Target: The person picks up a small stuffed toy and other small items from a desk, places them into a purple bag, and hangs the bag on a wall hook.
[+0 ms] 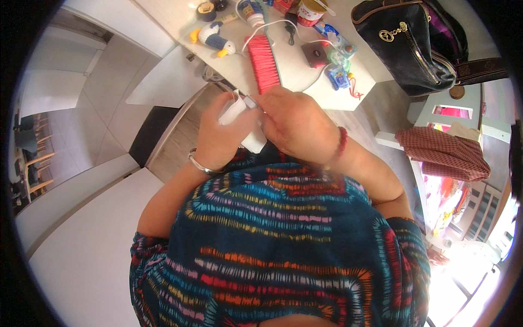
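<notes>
My left hand (224, 133) is wrapped around a white folded paper or small carton (255, 140), with the thumb lying across its front. A silvery bracelet (200, 162) circles that wrist. From the other side, the bent fingers of my right hand (302, 122) pinch the upper edge of the same white thing; motion blur hides exactly what they grip. A red beaded bracelet (342, 142) is on the right wrist. Both hands are held in front of my body, just short of the table edge. Just beyond them, a brush with red bristles (263, 63) rests on the white table (296, 77).
A plush goose (214, 39), a white cable (282, 21), a tin (312, 12), a dark box (314, 55) and blue packets (338, 77) lie on the table. A black handbag (408, 45) is at the right. A checked cloth (443, 153) hangs farther right. White panels (94, 245) stand at the left.
</notes>
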The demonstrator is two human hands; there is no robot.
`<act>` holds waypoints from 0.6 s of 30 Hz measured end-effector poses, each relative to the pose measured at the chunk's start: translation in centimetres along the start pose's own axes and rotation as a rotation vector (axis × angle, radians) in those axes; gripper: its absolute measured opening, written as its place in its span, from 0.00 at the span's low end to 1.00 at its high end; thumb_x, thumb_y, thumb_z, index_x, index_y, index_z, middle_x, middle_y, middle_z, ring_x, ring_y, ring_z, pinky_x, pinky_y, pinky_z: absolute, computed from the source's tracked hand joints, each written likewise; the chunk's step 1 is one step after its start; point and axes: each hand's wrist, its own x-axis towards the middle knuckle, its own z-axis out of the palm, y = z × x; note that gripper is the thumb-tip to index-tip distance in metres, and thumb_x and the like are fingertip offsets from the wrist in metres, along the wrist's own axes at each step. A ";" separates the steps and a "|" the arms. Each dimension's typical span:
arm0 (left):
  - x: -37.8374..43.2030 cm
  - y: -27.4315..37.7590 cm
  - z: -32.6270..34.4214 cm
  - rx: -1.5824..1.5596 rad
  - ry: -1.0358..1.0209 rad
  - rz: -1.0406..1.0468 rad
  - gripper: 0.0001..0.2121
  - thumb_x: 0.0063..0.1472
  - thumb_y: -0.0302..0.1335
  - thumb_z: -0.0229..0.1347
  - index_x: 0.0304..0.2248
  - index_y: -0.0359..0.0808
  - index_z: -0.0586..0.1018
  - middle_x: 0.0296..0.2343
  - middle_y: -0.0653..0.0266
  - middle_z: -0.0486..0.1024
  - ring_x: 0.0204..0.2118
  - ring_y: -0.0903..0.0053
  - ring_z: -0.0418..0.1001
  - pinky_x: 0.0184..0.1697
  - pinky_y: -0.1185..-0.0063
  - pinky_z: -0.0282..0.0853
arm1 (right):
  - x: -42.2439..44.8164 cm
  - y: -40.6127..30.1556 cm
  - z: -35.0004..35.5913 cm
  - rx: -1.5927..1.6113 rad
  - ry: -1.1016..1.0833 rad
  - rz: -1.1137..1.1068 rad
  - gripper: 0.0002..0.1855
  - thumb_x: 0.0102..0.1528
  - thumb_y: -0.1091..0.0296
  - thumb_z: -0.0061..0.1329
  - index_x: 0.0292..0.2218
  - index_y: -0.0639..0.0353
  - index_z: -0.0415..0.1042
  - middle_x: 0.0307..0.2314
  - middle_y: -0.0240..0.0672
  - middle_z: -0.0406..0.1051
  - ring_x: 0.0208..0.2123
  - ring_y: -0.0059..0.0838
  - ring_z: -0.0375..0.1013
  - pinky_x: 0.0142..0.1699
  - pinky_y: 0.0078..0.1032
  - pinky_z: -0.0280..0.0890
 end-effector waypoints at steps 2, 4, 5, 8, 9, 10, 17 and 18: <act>0.0 0.8 -0.1 0.008 -0.040 0.005 0.15 0.48 0.27 0.57 0.34 0.27 0.69 0.26 0.61 0.72 0.28 0.84 0.68 0.31 0.84 0.65 | 0.0 -0.1 0.0 -0.026 0.003 0.010 0.07 0.43 0.71 0.43 0.27 0.63 0.67 0.22 0.41 0.66 0.26 0.39 0.67 0.31 0.29 0.65; 0.3 0.2 -0.1 -0.073 -0.044 -0.021 0.15 0.47 0.27 0.58 0.33 0.27 0.69 0.25 0.62 0.72 0.28 0.85 0.68 0.30 0.84 0.65 | 0.1 -0.1 0.1 -0.040 0.014 0.002 0.07 0.42 0.71 0.43 0.26 0.63 0.67 0.21 0.42 0.66 0.25 0.40 0.67 0.30 0.31 0.65; 0.4 -0.2 -0.2 -0.115 -0.048 -0.033 0.15 0.47 0.27 0.58 0.33 0.27 0.69 0.25 0.62 0.72 0.28 0.85 0.68 0.30 0.84 0.65 | 0.2 0.0 0.2 -0.043 0.023 -0.010 0.06 0.41 0.71 0.43 0.25 0.63 0.67 0.21 0.42 0.66 0.24 0.41 0.67 0.30 0.31 0.65; 0.6 -0.8 -0.5 -0.015 -0.053 0.014 0.16 0.47 0.27 0.58 0.33 0.26 0.69 0.25 0.62 0.72 0.27 0.85 0.68 0.29 0.83 0.65 | 0.3 0.1 -0.1 -0.012 0.014 -0.001 0.06 0.39 0.72 0.43 0.24 0.63 0.66 0.20 0.43 0.65 0.23 0.43 0.67 0.30 0.33 0.64; 0.6 -0.7 -0.5 -0.015 -0.065 0.004 0.16 0.47 0.27 0.58 0.33 0.26 0.70 0.25 0.62 0.72 0.28 0.84 0.68 0.30 0.83 0.65 | 0.3 0.1 -0.2 0.005 0.005 0.009 0.06 0.39 0.73 0.43 0.23 0.63 0.66 0.19 0.44 0.65 0.23 0.43 0.67 0.30 0.33 0.64; 0.7 -0.5 -0.5 -0.016 -0.077 -0.005 0.16 0.47 0.27 0.58 0.33 0.26 0.70 0.25 0.62 0.73 0.28 0.84 0.68 0.30 0.83 0.65 | 0.3 0.1 -0.2 0.018 0.007 0.013 0.07 0.38 0.75 0.43 0.25 0.64 0.66 0.19 0.45 0.65 0.23 0.44 0.67 0.29 0.33 0.64; 1.0 -1.3 -0.6 -0.006 -0.092 0.154 0.14 0.48 0.26 0.56 0.33 0.26 0.70 0.25 0.60 0.72 0.28 0.82 0.69 0.32 0.82 0.65 | 0.4 -0.4 0.3 -0.073 0.053 0.025 0.10 0.37 0.76 0.45 0.26 0.64 0.65 0.20 0.44 0.64 0.23 0.44 0.66 0.28 0.31 0.63; 1.1 -1.2 -0.7 0.028 -0.089 0.203 0.14 0.48 0.25 0.55 0.33 0.26 0.70 0.25 0.59 0.72 0.28 0.82 0.69 0.32 0.82 0.65 | 0.5 -0.5 0.5 -0.108 0.056 0.019 0.10 0.37 0.75 0.46 0.26 0.63 0.64 0.20 0.44 0.64 0.23 0.43 0.66 0.28 0.31 0.63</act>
